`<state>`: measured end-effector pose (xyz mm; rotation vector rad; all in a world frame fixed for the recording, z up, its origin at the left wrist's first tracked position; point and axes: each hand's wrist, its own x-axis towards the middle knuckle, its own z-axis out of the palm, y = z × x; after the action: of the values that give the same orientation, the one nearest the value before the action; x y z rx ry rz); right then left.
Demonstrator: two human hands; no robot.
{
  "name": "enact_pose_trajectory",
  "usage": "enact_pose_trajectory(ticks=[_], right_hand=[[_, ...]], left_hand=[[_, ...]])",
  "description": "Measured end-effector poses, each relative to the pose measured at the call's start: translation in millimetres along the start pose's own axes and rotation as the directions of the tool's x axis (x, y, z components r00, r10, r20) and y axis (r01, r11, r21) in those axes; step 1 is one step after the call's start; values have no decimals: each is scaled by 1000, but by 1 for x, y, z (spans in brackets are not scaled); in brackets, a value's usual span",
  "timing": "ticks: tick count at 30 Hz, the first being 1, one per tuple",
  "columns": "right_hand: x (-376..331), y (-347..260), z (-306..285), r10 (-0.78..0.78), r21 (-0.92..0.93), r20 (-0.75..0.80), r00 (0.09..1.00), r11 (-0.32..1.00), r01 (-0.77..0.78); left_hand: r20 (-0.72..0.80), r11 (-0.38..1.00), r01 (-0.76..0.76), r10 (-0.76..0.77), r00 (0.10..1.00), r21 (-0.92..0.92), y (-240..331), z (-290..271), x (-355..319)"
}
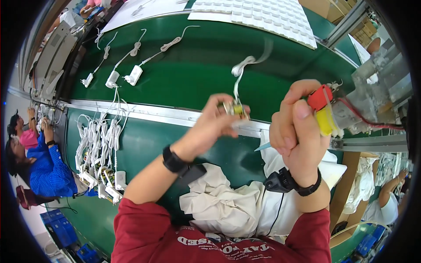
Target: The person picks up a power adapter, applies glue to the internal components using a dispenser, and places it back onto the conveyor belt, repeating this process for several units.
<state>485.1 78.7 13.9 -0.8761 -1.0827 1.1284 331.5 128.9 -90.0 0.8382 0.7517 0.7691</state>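
Gripping a small circuit board (238, 110) in the left hand (208, 122) is how the near work stands: thumb and fingers are drawn in narrow around the board, above the pale metal rail (164, 113) at the middle of the scene. A white cord (237, 90) runs from the board toward the far side, its tied coil (242, 67) over the green surface (188, 79). Holding the board by its edges seems best, since the raised parts, a yellow one among them, look easy to bend. Slack in the cord should be kept, so that no pull reaches the place where it meets the board.

On the right, the right hand (298, 127) is curled, its fingers bent and close together beside a red-and-yellow piece (322, 100); I cannot tell whether they grip it or merely rest against it. A blue pointed tip (263, 147) shows just left of that hand, its holder unclear. A steady right wrist would likely help here. It also seems wise to keep the loose cord clear of the bunched white cords (101, 136) on the left.
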Motion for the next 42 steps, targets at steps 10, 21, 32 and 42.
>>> enact_pose_trajectory(ticks=[10, 21, 32, 42], right_hand=[[48, 79, -18, 11, 22, -44, 999, 1000, -10], [63, 121, -36, 17, -34, -15, 1000, 999, -18], [55, 116, -47, 50, -241, 48, 998, 970, -37], [34, 125, -27, 95, -126, 128, 987, 989, -79]], left_hand=[[348, 974, 227, -207, 914, -19, -51, -30, 19], [409, 965, 246, -187, 893, -96, -74, -50, 50], [350, 957, 277, -232, 908, -83, -87, -49, 50], [318, 935, 248, -162, 934, -252, -91, -73, 47]])
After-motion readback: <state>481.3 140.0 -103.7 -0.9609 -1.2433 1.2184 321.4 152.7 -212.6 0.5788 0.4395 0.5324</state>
